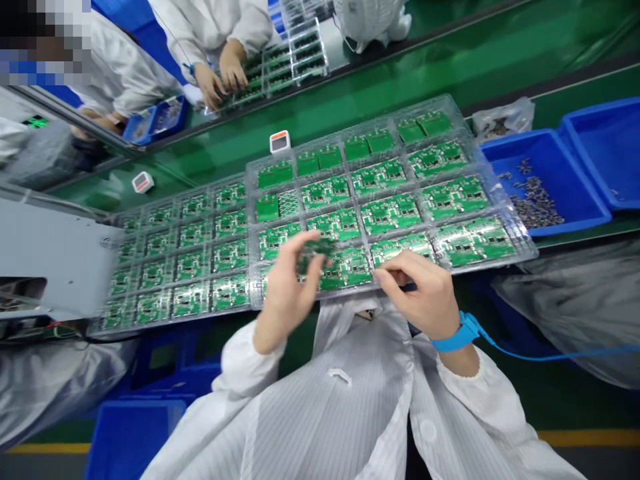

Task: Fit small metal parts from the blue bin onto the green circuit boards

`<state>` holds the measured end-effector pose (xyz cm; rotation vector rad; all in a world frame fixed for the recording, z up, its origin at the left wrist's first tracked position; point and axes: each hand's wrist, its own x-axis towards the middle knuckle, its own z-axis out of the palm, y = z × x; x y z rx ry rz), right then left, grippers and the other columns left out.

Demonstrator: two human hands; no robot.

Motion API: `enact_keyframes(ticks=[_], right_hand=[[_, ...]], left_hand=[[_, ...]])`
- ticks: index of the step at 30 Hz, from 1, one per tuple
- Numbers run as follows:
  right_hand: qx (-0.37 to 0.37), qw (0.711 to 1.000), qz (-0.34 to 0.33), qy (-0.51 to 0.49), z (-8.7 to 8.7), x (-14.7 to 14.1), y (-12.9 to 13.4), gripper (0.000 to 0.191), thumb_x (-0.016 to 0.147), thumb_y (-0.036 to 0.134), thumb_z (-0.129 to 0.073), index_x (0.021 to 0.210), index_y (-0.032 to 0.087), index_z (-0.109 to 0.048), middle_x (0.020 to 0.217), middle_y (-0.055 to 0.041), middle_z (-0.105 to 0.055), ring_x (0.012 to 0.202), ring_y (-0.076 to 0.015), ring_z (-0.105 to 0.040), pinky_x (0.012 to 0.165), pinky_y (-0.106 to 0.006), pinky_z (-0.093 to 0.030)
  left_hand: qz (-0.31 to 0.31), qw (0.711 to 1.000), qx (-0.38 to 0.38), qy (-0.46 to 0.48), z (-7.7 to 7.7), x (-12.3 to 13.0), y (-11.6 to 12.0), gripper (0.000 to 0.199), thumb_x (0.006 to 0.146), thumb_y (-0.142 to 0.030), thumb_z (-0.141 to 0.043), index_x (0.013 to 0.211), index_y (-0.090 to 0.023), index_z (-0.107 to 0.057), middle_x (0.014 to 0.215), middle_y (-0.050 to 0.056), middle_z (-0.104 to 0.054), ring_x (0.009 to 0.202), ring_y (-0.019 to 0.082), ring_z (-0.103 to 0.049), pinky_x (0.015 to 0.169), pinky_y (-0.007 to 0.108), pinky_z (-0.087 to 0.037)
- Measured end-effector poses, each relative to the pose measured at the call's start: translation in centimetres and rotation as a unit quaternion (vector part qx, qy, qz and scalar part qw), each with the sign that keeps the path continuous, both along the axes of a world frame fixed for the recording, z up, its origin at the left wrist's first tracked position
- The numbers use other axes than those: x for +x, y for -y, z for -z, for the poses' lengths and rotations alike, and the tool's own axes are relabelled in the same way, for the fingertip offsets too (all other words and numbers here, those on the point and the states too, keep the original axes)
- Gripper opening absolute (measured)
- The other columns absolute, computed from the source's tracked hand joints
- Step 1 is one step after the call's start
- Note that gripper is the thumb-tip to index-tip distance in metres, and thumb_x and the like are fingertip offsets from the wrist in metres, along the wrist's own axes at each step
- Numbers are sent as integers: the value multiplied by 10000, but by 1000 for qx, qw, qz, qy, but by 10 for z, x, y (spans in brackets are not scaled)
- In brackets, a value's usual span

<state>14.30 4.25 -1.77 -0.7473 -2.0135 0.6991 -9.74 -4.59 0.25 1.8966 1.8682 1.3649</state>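
My left hand point(291, 287) grips a small green circuit board point(316, 255) between thumb and fingers, blurred by motion, above the front of a clear tray point(525, 247) of green boards. My right hand point(420, 293), wearing a blue wrist strap point(457, 333), is pinched at the tray's front edge; anything between its fingertips is too small to make out. Rows of boards fill the tray's compartments, and in the second row from the back one compartment is half uncovered beside a single board point(267, 208).
A second tray of boards point(193, 263) adjoins on the left, near a grey machine point(55, 253). Blue bins point(555, 160) with small metal parts stand at the right. Two white devices point(280, 142) lie behind. Across the bench, another person's hands point(220, 77) are over more boards.
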Motion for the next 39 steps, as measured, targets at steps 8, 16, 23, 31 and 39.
enact_keyframes(ticks=[8,16,23,31,39], right_hand=[[47,999,22,5,5,14,-4,223,1080,157,-736,893,222,-634,726,33,-608,679,-144,-566,715,-340,-462],[55,996,67,25,6,32,-5,203,1072,153,-744,910,239,-656,751,17,-679,669,-166,-616,721,-381,-455],[44,995,85,30,6,33,-7,221,1074,175,-737,879,247,-664,766,1,-735,698,-193,-672,740,-406,-484],[47,996,67,21,7,24,-10,212,1065,146,-739,896,244,-656,761,14,-717,681,-178,-654,746,-399,-461],[57,996,65,22,6,24,-13,205,1064,166,-743,900,248,-653,765,12,-729,676,-182,-667,755,-397,-484]], left_hand=[[-74,985,-155,-19,4,-153,-70,560,1167,-626,-536,1569,-242,-469,787,-66,-387,603,145,-527,654,318,-548],[-33,971,-224,-76,5,-159,-80,652,1150,-476,-497,1720,-168,-429,919,12,-729,846,212,-654,921,376,-534],[-21,971,-238,-28,-4,-161,-75,517,1063,-585,-663,1381,-200,-795,1260,129,-846,1106,282,-770,889,365,-573],[42,938,-264,-219,0,-162,-72,743,1190,-563,-364,1803,-145,-386,1403,177,-804,1353,360,-687,1183,547,-504],[11,915,-192,-355,-6,-169,-73,580,1198,-466,-348,1611,-160,-617,1367,214,-808,1252,392,-728,1101,590,-545]])
